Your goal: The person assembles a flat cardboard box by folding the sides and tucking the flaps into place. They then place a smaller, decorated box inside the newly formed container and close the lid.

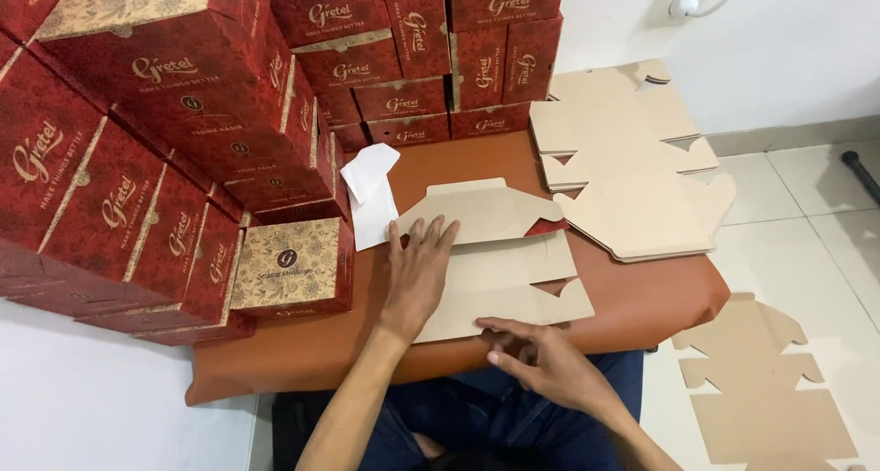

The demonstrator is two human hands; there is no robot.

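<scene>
Both hands are on the flat cardboard box blank [500, 265] lying brown side up on the desk [632, 306]. Left hand [417, 274] lies open, palm down, pressing its left part; right hand [541, 356] pinches the near edge with loosely curled fingers. The blank's long axis runs left to right, directly ahead of the person, and its near edge is closest to the right hand. A white sheet of paper [371, 196] lies just left, red boxes [174, 141] are stacked beyond, a pile of blanks [632, 169] sits right, and more [761, 388] lie on the floor.
</scene>
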